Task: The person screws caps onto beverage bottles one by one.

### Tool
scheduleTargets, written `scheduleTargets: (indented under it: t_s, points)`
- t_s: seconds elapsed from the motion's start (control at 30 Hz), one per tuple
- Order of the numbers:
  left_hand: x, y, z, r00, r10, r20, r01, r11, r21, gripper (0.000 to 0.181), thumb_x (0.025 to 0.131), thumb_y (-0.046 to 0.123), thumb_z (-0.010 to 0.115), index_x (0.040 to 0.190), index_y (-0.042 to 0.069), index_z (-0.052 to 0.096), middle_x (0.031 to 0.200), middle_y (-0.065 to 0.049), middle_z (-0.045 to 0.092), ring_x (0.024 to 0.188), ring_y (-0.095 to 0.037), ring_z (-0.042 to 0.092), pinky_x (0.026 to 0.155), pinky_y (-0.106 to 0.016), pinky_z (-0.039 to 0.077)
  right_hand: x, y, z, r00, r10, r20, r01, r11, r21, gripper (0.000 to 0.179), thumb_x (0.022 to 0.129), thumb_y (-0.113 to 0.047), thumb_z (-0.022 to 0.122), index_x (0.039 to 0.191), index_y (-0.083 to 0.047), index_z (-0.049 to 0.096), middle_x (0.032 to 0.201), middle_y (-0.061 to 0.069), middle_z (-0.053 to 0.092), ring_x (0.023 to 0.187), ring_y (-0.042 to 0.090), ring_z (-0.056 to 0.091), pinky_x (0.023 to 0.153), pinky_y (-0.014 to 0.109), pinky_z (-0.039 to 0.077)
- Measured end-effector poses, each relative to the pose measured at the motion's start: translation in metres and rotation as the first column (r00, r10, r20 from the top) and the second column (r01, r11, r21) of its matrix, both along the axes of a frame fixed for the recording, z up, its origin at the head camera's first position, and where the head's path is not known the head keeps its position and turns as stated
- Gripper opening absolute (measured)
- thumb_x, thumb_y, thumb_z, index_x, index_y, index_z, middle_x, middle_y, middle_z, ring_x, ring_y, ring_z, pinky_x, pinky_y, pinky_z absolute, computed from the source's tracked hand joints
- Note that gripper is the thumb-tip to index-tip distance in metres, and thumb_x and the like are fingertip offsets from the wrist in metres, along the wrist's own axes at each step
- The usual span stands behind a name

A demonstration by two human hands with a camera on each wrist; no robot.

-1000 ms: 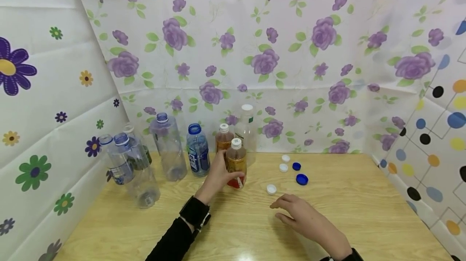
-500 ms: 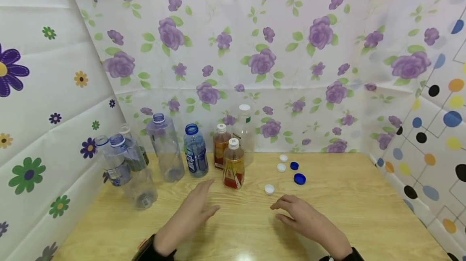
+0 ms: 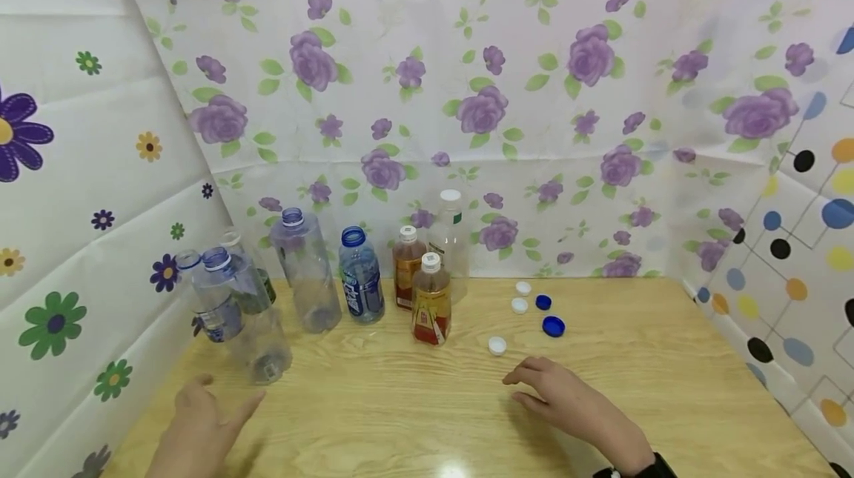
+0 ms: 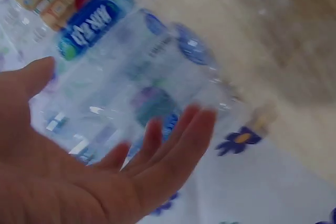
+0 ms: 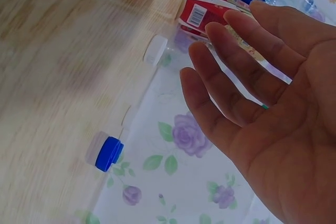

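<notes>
My left hand (image 3: 200, 426) is at the table's left front, fingers spread and holding nothing. Just beyond it stands a large clear bottle without a cap (image 3: 260, 337), the nearest of a cluster of bottles. In the left wrist view, the fingers of that hand (image 4: 178, 156) overlap the clear bottles and look blurred. My right hand (image 3: 567, 404) hovers low over the right half of the table, relaxed and holding nothing. A white cap (image 3: 497, 346) lies just ahead of its fingertips. An amber drink bottle with a white cap (image 3: 431, 304) stands between the hands, further back.
Behind the amber bottle are a second amber bottle (image 3: 407, 270) and a tall clear capped bottle (image 3: 454, 233). A blue-tinted bottle (image 3: 361, 278) and a tall uncapped one (image 3: 307, 270) stand to their left. Two blue caps, one large (image 3: 553, 327), and two white caps lie at the right.
My left hand has let go of the front amber bottle and swung left and toward me, to the clear bottles. The right hand has hardly moved.
</notes>
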State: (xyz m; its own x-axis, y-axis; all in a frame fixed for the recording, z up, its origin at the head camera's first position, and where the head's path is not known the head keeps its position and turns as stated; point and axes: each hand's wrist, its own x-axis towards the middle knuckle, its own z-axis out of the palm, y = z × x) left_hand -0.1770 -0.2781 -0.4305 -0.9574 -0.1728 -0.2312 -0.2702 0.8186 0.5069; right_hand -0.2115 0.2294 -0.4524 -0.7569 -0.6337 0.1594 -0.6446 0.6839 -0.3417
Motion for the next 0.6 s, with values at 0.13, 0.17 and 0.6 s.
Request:
scheduleTargets:
  t_s: [0.13, 0.17, 0.6]
  points:
    - [-0.011, -0.006, -0.003, 0.984, 0.074, -0.16, -0.046, 0.985, 0.167, 0.125, 0.094, 0.065, 0.06, 0.149, -0.019, -0.014, 0.142, -0.05, 0.013, 0.127, -0.063, 0.03, 0.101, -0.072, 0.042, 0.001, 0.004, 0.001, 1.0, -0.003, -0.014, 0.003, 1.0, 0.007, 0.019, 0.099, -0.014, 0.069, 0.117, -0.01, 0.073, 0.11, 0.001, 0.068, 0.101, 0.02, 0.067, 0.078, 0.031, 0.061]
    - [-0.014, -0.005, -0.004, 0.977, 0.084, -0.198, -0.041, 0.977, 0.21, 0.125, 0.095, 0.061, 0.063, 0.15, -0.016, -0.019, 0.146, -0.049, 0.009, 0.131, -0.063, 0.025, 0.106, -0.073, 0.037, 0.001, 0.005, 0.001, 1.0, -0.003, -0.019, 0.003, 1.0, 0.009, 0.019, 0.099, -0.014, 0.069, 0.117, -0.01, 0.073, 0.11, 0.001, 0.068, 0.101, 0.021, 0.067, 0.078, 0.032, 0.061]
    - [-0.066, 0.016, -0.003, 0.862, 0.157, -0.482, 0.002, 0.95, 0.313, 0.117, 0.088, 0.033, 0.082, 0.152, -0.017, -0.003, 0.143, -0.046, 0.018, 0.129, -0.06, 0.033, 0.112, -0.067, 0.039, 0.001, 0.007, 0.002, 1.0, -0.003, 0.002, 0.003, 1.0, 0.005, 0.018, 0.099, -0.014, 0.068, 0.116, -0.011, 0.073, 0.111, 0.0, 0.068, 0.102, 0.019, 0.067, 0.079, 0.031, 0.061]
